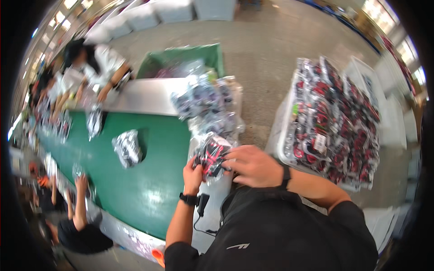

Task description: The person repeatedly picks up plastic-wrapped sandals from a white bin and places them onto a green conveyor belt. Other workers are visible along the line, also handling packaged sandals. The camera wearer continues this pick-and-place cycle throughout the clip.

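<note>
A clear plastic bag with black-and-red contents is at the near end of the belt, in front of my body. My left hand grips its left side, thumb on top. My right hand reaches over from the right with its fingers apart, the fingertips touching the bag's right edge. What exactly is inside the bag I cannot make out. Just beyond it, more clear bags with bluish-grey contents are piled at the belt's end.
A white bin heaped with bagged black-and-red goods stands at my right. A green bin is behind the pile. On the green belt lies a bagged grey item. Several co-workers handle bags along both sides at left.
</note>
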The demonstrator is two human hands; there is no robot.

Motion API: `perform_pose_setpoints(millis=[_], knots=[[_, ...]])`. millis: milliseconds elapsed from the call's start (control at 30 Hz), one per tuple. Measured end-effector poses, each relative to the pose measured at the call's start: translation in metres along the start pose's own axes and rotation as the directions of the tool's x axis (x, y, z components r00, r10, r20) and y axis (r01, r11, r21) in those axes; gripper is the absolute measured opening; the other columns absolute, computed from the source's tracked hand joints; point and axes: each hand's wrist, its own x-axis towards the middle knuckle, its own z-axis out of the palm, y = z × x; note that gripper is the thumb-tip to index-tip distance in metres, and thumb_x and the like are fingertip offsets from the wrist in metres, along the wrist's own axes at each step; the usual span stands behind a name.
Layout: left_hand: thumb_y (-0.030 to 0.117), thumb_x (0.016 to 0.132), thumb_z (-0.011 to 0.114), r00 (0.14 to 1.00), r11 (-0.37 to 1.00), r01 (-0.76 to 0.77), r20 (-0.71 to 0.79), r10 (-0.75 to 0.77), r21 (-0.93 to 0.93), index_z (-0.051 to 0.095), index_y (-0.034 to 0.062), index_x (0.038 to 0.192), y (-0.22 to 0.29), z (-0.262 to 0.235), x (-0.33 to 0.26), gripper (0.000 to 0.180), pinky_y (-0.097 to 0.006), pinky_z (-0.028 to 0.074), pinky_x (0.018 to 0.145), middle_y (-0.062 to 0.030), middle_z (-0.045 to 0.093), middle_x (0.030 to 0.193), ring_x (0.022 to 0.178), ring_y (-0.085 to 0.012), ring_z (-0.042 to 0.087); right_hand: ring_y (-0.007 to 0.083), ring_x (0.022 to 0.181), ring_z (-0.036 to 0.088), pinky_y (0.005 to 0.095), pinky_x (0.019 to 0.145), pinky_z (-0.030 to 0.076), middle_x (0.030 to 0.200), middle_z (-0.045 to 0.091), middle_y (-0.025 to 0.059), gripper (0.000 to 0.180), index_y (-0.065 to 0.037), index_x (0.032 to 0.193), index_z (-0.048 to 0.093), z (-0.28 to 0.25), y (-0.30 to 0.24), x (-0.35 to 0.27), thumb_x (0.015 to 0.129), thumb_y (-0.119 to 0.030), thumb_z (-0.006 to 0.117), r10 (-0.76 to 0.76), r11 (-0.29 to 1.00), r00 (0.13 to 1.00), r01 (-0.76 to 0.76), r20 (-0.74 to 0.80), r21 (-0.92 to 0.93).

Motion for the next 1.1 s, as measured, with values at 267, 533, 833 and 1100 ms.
perform_pose_setpoints(millis=[267,533,833,1100], knots=[[0.01,0.095,0.052,0.898,0.973,0.204,0.374,-0.231,0.11,0.062,0.0016,0.092,0.037,0.088,-0.025,0.013,-0.023,0.028,0.035,0.0016,0.055,0.063,0.041,-0.0051,0.042,0.0251,0.104,0.061,0.0458,0.098,0.043,0.099,0.062,0.0068,0.034,-0.009,0.109,0.061,0.025,0.004,-0.044,0.078,-0.018,0.07,0.064,0.921,0.998,-0.062,-0.009,-0.386],[0.016,0.105,0.051,0.839,0.994,0.107,0.539,-0.073,-0.032,0.051,0.0025,0.145,0.053,0.109,-0.012,0.042,-0.027,0.055,0.065,-0.0091,0.07,0.092,0.077,-0.0156,0.068,0.0335,0.1,0.062,0.0458,0.086,0.05,0.105,0.063,0.0131,0.058,-0.008,0.119,0.061,-0.106,0.059,-0.137,0.067,-0.023,0.084,0.414,0.895,0.865,-0.444,-0.283,-0.046],[0.019,0.103,0.057,0.977,0.996,0.09,0.196,-0.087,-0.009,0.058,0.0015,0.133,0.025,0.043,-0.005,0.035,-0.026,0.053,0.062,-0.0059,0.069,0.087,0.074,-0.0146,0.066,0.0365,0.114,0.055,0.0452,0.1,0.045,0.116,0.057,0.016,0.064,-0.007,0.121,0.057,-0.221,0.187,-0.201,0.067,-0.024,0.087,0.308,0.635,0.561,-0.722,-0.768,-0.273],[0.022,0.101,0.059,0.986,0.985,0.154,-0.069,-0.149,0.072,0.059,0.0014,0.132,-0.025,-0.022,-0.026,0.037,-0.028,0.055,0.063,-0.0078,0.069,0.088,0.077,-0.0174,0.068,0.0372,0.122,0.054,0.0448,0.106,0.043,0.126,0.058,0.0183,0.053,-0.003,0.125,0.058,-0.137,0.244,-0.232,0.079,-0.019,0.078,0.404,0.577,0.392,-0.811,-0.827,-0.102]])
